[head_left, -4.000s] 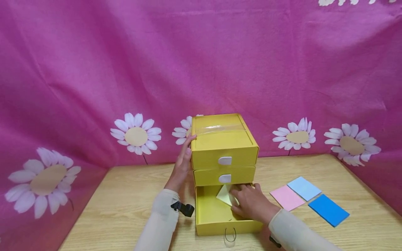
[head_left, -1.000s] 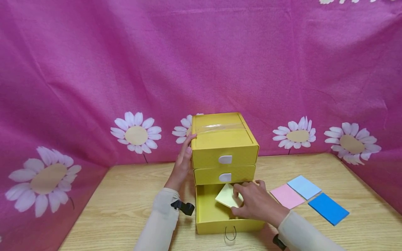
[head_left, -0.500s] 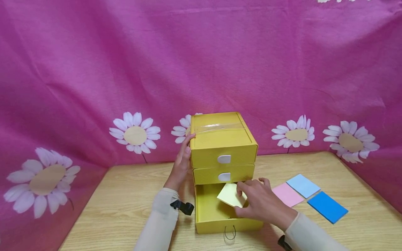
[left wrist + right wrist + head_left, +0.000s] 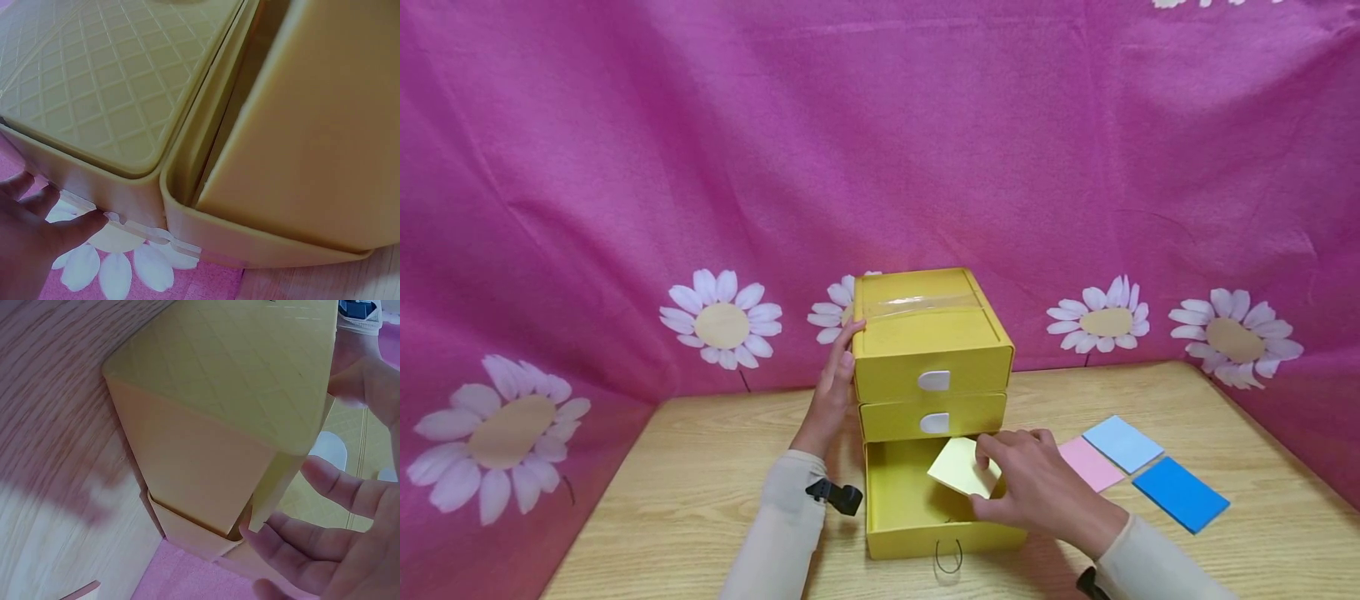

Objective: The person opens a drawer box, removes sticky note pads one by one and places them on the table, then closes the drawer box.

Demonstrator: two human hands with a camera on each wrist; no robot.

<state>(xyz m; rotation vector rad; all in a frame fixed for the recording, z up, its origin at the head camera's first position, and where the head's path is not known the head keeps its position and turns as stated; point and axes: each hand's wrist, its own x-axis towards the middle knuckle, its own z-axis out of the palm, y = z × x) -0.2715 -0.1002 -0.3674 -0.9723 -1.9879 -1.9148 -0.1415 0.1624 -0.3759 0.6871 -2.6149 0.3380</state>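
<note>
A yellow tabletop drawer unit (image 4: 932, 333) stands with its bottom drawer (image 4: 910, 543) pulled out. Against the unit's left side rests my left hand (image 4: 829, 400), fingers extended along the wall; the left wrist view shows its fingertips (image 4: 81, 226) touching that side. Over the open drawer my right hand (image 4: 1037, 483) pinches a pale yellow sticky note pad (image 4: 957, 467) by its right part, thumb at the near edge and fingers at the far edge. The pad is tilted, and its right end is hidden by the fingers. In the right wrist view, my right hand (image 4: 337, 531) is beside the drawer's side wall.
To the right on the wooden table (image 4: 715, 500) lie a pink pad (image 4: 1092, 464), a light blue pad (image 4: 1123, 444) and a blue pad (image 4: 1182, 493). A thin loop handle (image 4: 949, 558) hangs from the drawer front. A pink flowered cloth (image 4: 880, 133) closes off the back.
The right hand has drawn back to the right with the pale yellow pad, which has shifted right across the drawer. The left hand has stayed at the unit's side.
</note>
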